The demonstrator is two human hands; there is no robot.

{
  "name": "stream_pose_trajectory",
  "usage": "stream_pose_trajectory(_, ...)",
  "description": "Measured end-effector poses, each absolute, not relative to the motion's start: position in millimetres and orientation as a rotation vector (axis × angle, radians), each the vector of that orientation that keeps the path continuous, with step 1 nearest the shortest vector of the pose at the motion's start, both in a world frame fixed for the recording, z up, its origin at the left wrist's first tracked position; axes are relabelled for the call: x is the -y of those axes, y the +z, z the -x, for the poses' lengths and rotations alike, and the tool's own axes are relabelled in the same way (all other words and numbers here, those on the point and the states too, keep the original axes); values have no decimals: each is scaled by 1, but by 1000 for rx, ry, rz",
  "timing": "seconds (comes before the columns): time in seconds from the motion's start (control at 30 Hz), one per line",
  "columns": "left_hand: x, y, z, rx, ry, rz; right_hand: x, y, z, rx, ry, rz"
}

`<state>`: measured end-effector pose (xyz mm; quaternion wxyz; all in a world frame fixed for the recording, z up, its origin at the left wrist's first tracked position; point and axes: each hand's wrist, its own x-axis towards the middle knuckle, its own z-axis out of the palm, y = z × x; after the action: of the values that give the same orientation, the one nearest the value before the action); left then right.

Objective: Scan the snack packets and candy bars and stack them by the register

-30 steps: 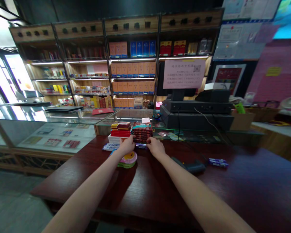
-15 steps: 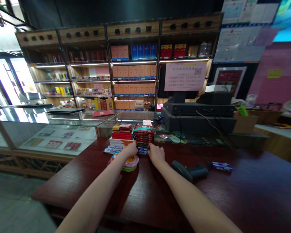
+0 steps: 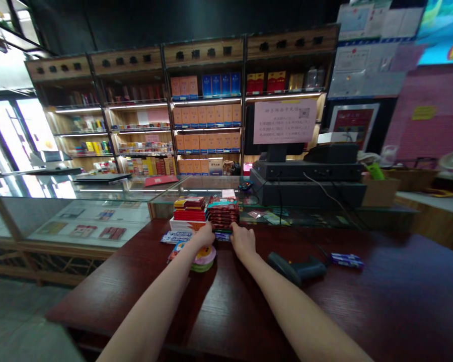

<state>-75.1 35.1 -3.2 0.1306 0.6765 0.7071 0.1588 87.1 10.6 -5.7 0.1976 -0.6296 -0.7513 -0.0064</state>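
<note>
Between my two hands stands a stack of dark red-brown snack packets [image 3: 223, 212], with blue-purple packets [image 3: 222, 237] at its base. My left hand [image 3: 204, 235] is closed at the stack's lower left side, its fingertips partly hidden. On the lower right side, my right hand [image 3: 244, 241] has curled fingers against the packets. A white box of red and yellow packets [image 3: 190, 213] sits just left of the stack. Blue-and-white packets [image 3: 175, 237] lie before that box. Round pink and green containers [image 3: 204, 261] are partly covered by my left wrist.
To the right lie a black handheld barcode scanner [image 3: 298, 269] and a separate purple packet [image 3: 347, 260]. A cash register [image 3: 305, 176] with a paper sign [image 3: 285, 122] stands behind on the glass counter [image 3: 166, 193]. Stocked shelves [image 3: 207, 128] line the back wall.
The view has tilted and shifted slightly. Both hands stay at the sides of the stack, with hardly any visible movement.
</note>
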Motion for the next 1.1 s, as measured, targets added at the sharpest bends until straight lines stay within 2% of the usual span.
stream_pose_trajectory(0.57, -37, 0, 77, -2078, 462, -1957, -12, -9, -89, 2084, -26, 1752)
stream_pose_trajectory(1.1, -19, 37, 61, -2164, 399, -1979, -3, 26, -113, 2070, -5, 1651)
